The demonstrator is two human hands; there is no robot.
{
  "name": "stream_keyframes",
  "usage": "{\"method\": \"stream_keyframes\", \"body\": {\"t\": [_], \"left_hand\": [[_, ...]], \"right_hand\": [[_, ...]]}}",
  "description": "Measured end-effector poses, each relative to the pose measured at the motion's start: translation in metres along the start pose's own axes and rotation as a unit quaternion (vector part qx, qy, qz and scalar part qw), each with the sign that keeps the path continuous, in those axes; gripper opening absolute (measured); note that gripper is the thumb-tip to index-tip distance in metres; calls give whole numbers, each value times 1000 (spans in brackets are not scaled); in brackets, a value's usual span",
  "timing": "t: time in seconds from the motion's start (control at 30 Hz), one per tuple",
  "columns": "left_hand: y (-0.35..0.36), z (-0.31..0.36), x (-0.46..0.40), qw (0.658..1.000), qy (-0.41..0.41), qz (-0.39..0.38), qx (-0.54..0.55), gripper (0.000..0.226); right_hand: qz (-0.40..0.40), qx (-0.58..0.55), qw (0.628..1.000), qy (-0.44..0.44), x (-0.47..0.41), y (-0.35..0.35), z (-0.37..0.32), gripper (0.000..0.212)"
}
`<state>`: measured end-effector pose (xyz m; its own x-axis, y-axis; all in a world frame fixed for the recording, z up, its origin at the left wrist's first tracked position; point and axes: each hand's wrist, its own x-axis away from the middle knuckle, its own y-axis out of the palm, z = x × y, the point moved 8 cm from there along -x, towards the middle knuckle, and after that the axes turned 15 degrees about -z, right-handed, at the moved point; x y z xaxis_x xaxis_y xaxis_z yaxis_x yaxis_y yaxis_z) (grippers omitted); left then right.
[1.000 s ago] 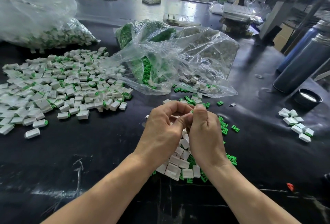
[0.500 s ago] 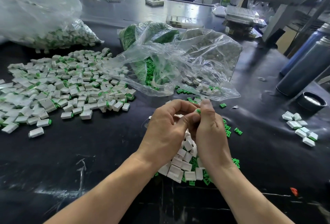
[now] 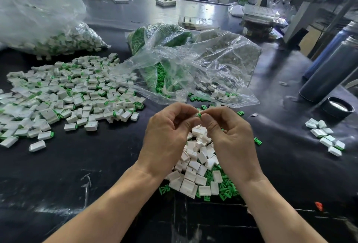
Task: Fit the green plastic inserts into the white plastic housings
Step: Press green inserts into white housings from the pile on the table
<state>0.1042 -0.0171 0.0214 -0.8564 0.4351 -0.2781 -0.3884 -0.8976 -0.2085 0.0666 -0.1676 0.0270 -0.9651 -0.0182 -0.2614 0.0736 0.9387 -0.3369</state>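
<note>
My left hand (image 3: pixel 166 136) and my right hand (image 3: pixel 230 136) meet fingertip to fingertip above the black table. Between them they pinch a small white housing with a green insert (image 3: pixel 199 114) showing at its end. Most of that piece is hidden by my fingers. Under my hands lies a heap of empty white housings (image 3: pixel 195 171) mixed with loose green inserts (image 3: pixel 226 188). A wide spread of assembled white-and-green pieces (image 3: pixel 67 99) covers the table to the left.
An open clear bag (image 3: pixel 193 68) with green inserts and some housings lies behind my hands. A second bag of parts (image 3: pixel 48 35) sits far left. Two dark cylinders (image 3: pixel 333 68), a round lid (image 3: pixel 338 107) and a few white housings (image 3: pixel 325 136) are at the right.
My hands have drawn slightly apart and opened up around the piece, so the green end of the insert now shows between the fingertips. The camera view shifted a little.
</note>
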Motion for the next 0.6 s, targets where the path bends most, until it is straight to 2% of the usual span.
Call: {"method": "stream_keyframes", "body": {"t": [0.2, 0.43, 0.6], "left_hand": [[0, 0, 0, 1000, -3, 5, -16, 23], [0, 1, 0, 999, -18, 0, -29, 18], [-14, 0, 1, 990, -52, 13, -131, 12]], "right_hand": [[4, 20, 1000, 12, 0, 0, 1, 9], [11, 24, 999, 24, 0, 0, 5, 10], [50, -6, 998, 45, 0, -11, 12, 13]]}}
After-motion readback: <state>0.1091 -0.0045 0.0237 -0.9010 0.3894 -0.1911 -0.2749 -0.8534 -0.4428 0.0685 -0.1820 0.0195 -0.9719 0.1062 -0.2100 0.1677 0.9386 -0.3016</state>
